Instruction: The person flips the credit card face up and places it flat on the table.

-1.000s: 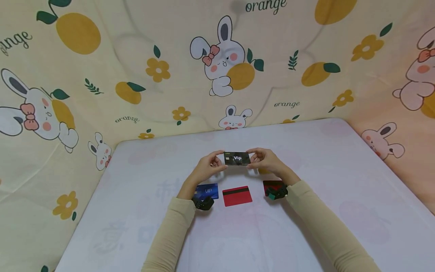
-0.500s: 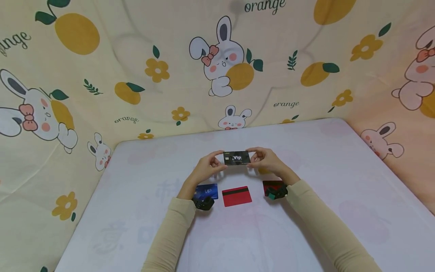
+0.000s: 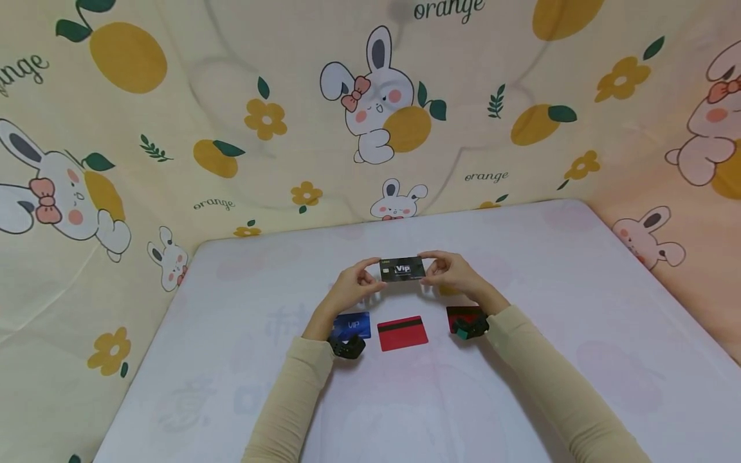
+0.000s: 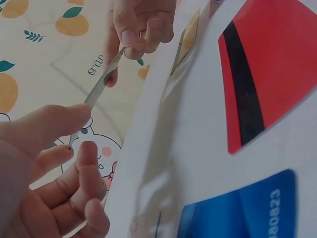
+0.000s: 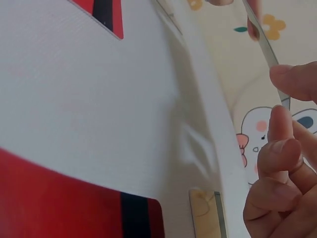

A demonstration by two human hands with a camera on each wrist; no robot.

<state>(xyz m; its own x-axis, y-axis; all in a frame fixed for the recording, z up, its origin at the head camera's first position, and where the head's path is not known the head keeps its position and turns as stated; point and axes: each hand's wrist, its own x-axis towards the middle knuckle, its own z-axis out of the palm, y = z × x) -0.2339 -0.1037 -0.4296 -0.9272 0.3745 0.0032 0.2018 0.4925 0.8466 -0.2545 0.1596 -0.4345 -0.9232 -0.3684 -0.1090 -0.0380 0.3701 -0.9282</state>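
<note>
A black card printed "Vip" (image 3: 402,269) is held upright above the table, its printed face toward the head camera. My left hand (image 3: 354,284) pinches its left end between thumb and index finger, the other fingers loosely curled. At the opposite end, my right hand (image 3: 454,273) has the same thumb-and-finger pinch. In the left wrist view the black card (image 4: 101,84) appears nearly edge-on. Below the hands lie a blue VIP card (image 3: 354,325), a red card with a dark stripe (image 3: 402,333) and another red card (image 3: 463,312), partly covered by the right wrist.
A gold card (image 3: 448,290) lies under the right hand, mostly hidden in the head view; a gold card (image 5: 204,213) also shows in the right wrist view. The white table (image 3: 370,411) meets a bunny-and-orange printed cloth (image 3: 324,154) at the back.
</note>
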